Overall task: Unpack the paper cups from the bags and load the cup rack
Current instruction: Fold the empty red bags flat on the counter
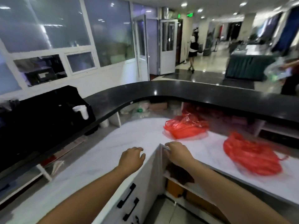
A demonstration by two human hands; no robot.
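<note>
Both hands rest empty on the white counter [100, 152]: left hand [131, 156] loosely curled, right hand [177, 152] fingers bent over the counter corner. Nearest red bag [186, 126] lies beyond the right hand, long axis left-right; second red bag [252, 156] further right. Risk, I judge: thin plastic tearing, cups spilling. Cup rack [53, 110] sits well left, one white cup [81, 111] tilted in it.

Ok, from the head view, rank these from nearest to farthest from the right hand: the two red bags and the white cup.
1. Middle red bag, just beyond the right hand.
2. Right red bag, farther right on the counter.
3. White cup, far left on the black rack.
</note>
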